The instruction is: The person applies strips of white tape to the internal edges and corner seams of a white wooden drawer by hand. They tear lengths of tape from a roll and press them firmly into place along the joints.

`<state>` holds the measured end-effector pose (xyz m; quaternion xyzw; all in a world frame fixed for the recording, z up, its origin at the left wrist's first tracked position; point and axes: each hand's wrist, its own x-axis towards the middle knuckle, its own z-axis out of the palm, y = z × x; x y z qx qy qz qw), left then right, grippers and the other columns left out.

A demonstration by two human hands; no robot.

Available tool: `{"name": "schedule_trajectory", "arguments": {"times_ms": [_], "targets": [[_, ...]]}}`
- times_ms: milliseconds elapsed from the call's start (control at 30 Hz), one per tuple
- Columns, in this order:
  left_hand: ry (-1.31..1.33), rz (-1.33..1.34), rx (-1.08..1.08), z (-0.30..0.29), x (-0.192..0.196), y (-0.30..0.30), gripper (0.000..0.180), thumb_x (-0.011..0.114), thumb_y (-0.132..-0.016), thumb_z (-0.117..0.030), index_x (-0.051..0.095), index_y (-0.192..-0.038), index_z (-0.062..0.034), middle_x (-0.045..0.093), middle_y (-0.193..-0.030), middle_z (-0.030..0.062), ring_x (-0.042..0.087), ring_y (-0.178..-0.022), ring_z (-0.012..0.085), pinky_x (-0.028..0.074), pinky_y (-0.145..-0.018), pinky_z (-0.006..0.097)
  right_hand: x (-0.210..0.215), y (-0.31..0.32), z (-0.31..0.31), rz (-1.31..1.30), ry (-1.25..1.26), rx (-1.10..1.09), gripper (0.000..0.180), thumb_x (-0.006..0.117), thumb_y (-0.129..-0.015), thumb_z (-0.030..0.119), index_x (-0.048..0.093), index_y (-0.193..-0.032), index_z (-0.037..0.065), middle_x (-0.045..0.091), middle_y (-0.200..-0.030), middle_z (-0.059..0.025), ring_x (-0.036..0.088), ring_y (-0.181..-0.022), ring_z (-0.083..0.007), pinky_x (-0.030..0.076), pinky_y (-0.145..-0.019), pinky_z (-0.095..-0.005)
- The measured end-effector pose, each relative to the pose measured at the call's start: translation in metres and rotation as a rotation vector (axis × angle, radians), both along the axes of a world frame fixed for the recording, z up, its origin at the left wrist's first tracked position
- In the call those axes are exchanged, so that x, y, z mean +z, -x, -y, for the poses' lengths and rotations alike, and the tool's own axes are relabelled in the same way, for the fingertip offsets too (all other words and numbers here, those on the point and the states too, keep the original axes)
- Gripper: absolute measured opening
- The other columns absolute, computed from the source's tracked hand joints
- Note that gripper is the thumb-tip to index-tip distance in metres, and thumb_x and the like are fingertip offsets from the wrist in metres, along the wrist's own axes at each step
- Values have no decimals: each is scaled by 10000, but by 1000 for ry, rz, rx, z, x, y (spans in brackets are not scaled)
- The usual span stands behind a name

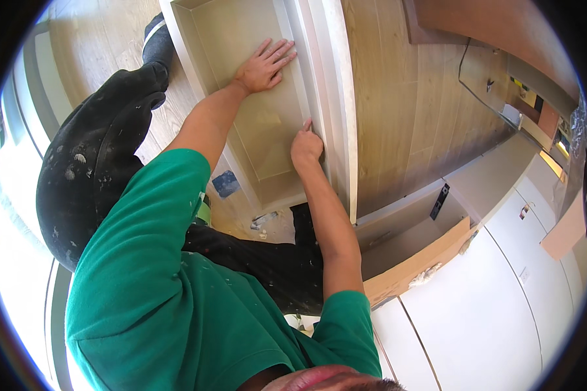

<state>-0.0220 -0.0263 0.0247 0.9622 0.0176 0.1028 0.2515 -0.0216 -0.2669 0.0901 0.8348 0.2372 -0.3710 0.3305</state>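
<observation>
A long, shallow, light-coloured wooden box like a drawer or cabinet frame (261,143) lies in front of me. Spread flat on its inner panel, near the far right side, is my left hand (265,67). My right hand (306,146) is at the raised right wall of the box, closer to me. Its index finger is stretched along the inner edge and the other fingers are curled in. Whether those curled fingers hold anything is hidden. Outside the box's left wall lies a small dark blue patch or pad (225,184).
My legs in paint-spotted black trousers (98,150) bend around the box's left and near sides. Small white scraps (264,220) lie at its near end. To the right are wood flooring (388,98), an open box-like compartment (404,244), white panels (469,306) and a dark cable (463,75).
</observation>
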Motion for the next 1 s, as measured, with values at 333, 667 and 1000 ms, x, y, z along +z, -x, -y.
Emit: {"name": "schedule_trajectory", "arguments": {"times_ms": [333, 667, 1000], "targets": [[-13, -29, -13, 0, 1, -1, 700, 553, -879, -217, 342, -1544, -169, 275, -1627, 65, 277, -1490, 247, 190, -1238, 490, -4, 0, 1, -4, 31, 9, 641, 437, -1018, 183, 163, -1563, -15, 752, -908, -119, 731, -679, -233, 605, -483, -376], [-8, -59, -18, 1, 1, -1, 733, 573, -865, -228, 324, -1552, -171, 265, -1630, 71, 259, -1498, 250, 173, -1241, 493, -7, 1, 1, -8, 55, 21, 707, 500, -978, 150, 142, -1560, -31, 756, -880, -118, 724, -632, -225, 589, -437, -363], [-152, -259, -77, 48, 16, 10, 772, 610, -855, -256, 309, -1543, -72, 239, -1621, 186, 210, -1509, 340, 172, -1209, 564, 3, 3, -8, -34, -23, -154, 707, 489, -984, 150, 127, -1557, -51, 755, -951, -132, 739, -731, -244, 586, -522, -406]]}}
